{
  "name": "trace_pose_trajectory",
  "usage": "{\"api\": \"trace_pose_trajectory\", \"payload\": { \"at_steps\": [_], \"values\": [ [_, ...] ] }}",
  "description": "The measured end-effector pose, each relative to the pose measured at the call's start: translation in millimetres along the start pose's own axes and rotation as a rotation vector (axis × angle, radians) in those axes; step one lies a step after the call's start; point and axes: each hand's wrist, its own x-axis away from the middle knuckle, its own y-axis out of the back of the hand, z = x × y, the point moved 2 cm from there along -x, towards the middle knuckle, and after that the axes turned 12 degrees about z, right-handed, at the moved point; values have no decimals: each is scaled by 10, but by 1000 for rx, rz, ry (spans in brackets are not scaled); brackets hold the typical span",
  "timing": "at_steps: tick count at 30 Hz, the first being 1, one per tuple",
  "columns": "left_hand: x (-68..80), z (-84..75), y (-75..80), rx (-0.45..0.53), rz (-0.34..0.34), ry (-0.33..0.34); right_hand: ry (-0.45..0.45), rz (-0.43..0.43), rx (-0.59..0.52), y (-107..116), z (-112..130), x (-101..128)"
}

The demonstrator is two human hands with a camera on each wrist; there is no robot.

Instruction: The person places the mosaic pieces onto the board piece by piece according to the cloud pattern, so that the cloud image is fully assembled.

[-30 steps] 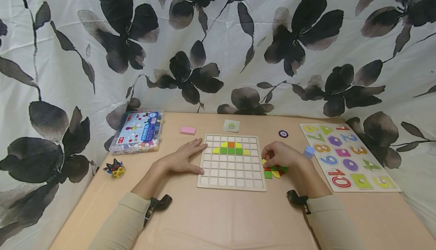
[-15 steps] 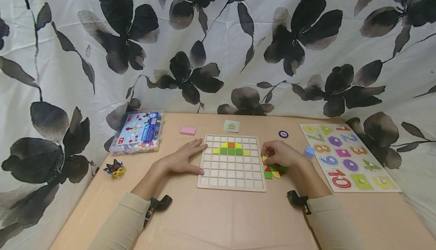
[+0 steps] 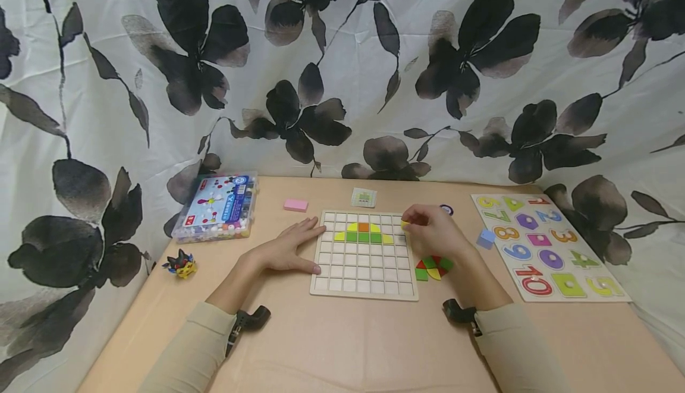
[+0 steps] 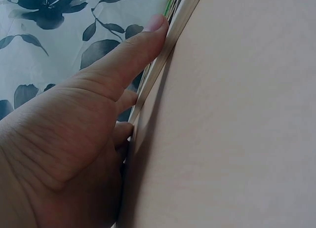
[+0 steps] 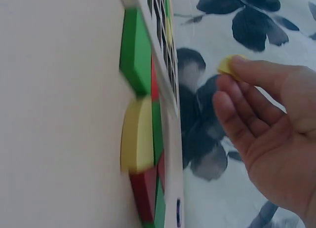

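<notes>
A wooden grid board point(image 3: 364, 274) lies mid-table with yellow, green and orange tiles point(image 3: 363, 233) set in its upper rows. My left hand point(image 3: 289, 247) rests flat beside the board's left edge point(image 4: 163, 55), thumb along the frame. My right hand point(image 3: 430, 229) hovers over the board's upper right corner and pinches a small yellow piece point(image 5: 228, 65) at its fingertips. A heap of loose green, red and yellow pieces point(image 3: 432, 267) lies just right of the board, also seen close in the right wrist view point(image 5: 140, 134).
A number puzzle board point(image 3: 546, 244) lies at the right, with a blue block point(image 3: 486, 238) beside it. A plastic bead box point(image 3: 218, 207), a pink eraser point(image 3: 295, 205), a small card point(image 3: 364, 197), a round token point(image 3: 446, 208) and a small toy figure point(image 3: 181, 263) also sit on the table.
My right hand rose from the heap of loose pieces and moved up-left to the board's upper right corner, carrying a yellow piece. The left hand stayed still.
</notes>
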Motion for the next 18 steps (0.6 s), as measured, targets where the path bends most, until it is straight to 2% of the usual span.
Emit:
{"api": "trace_pose_trajectory", "payload": {
  "at_steps": [5,13,18],
  "values": [
    [-9,13,-7,2,-1,4,72,-26,-44,-84,135,-83],
    [-12,8,-5,2,0,8,117,-8,-90,-266,278,-178],
    [-7,2,-4,5,1,13,159,14,-78,-422,336,-238]
  ]
}}
